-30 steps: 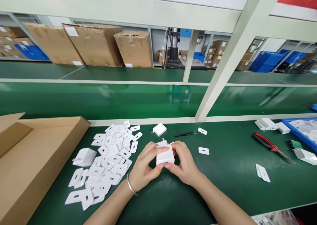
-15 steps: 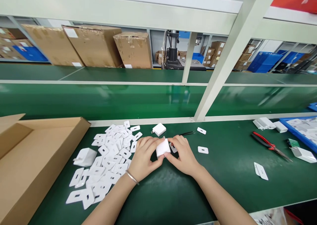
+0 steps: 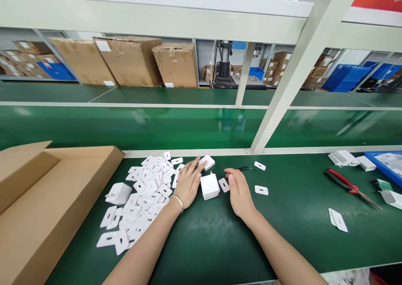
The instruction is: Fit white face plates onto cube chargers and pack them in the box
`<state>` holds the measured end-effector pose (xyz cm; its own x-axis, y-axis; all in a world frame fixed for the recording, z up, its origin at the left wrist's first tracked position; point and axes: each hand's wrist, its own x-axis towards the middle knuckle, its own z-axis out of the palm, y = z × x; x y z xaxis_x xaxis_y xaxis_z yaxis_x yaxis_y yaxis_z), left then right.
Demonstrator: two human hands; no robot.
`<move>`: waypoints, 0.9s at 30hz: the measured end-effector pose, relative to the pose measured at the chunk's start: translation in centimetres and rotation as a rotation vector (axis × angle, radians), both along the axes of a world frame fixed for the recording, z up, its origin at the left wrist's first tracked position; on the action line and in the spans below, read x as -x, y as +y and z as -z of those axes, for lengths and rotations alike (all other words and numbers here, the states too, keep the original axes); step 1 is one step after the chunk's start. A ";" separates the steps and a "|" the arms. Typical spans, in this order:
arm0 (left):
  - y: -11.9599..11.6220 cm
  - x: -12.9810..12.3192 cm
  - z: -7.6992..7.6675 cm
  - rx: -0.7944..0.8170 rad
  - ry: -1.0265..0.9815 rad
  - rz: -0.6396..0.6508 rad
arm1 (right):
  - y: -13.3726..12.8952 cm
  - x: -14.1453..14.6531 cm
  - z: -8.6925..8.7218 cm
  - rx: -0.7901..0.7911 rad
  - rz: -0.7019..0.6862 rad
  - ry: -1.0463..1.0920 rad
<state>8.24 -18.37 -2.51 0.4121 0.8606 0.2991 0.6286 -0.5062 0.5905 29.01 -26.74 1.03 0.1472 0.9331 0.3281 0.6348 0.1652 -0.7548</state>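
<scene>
A white charger block (image 3: 210,187) with a metal prong on its far side stands on the green bench between my hands, touched by neither. My left hand (image 3: 187,183) is open, fingers stretched forward, fingertips at a second white charger block (image 3: 207,163) behind the first. On the other side my right hand (image 3: 240,193) is open and loosely bent, thumb apart from the fingers. Close to its thumb lies a small white slotted plate (image 3: 224,185). Dark tweezers (image 3: 245,168) show just behind the right hand, their left end hidden by it.
Left of my left arm spreads a pile of white slotted plates (image 3: 147,193), with a white housing (image 3: 118,193) beside an open cardboard box (image 3: 84,193). Red-and-black pliers (image 3: 351,188), white parts (image 3: 338,220) and a blue tray (image 3: 377,161) lie right. A slanted post (image 3: 289,75) rises behind.
Both hands have let go of the front charger block, which now stands on the bench. My left hand has moved forward to the rear block; my right hand has drawn away to the right.
</scene>
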 end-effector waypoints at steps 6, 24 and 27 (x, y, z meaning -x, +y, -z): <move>-0.2 -0.1 -0.3 -0.085 -0.014 -0.020 | 0.2 -0.2 0.5 0.111 0.041 -0.346; -1.2 0.6 -2.2 -0.055 -0.403 -0.311 | 0.2 -0.5 0.7 0.172 0.069 -0.495; -2.7 0.3 -4.6 0.267 -0.876 -0.170 | 0.2 -0.3 0.5 0.151 0.090 -0.418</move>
<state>7.89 -21.08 2.04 -0.0054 0.9738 0.2272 -0.0432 -0.2272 0.9729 29.36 -26.52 0.54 0.1140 0.9646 0.2380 0.8969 0.0031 -0.4422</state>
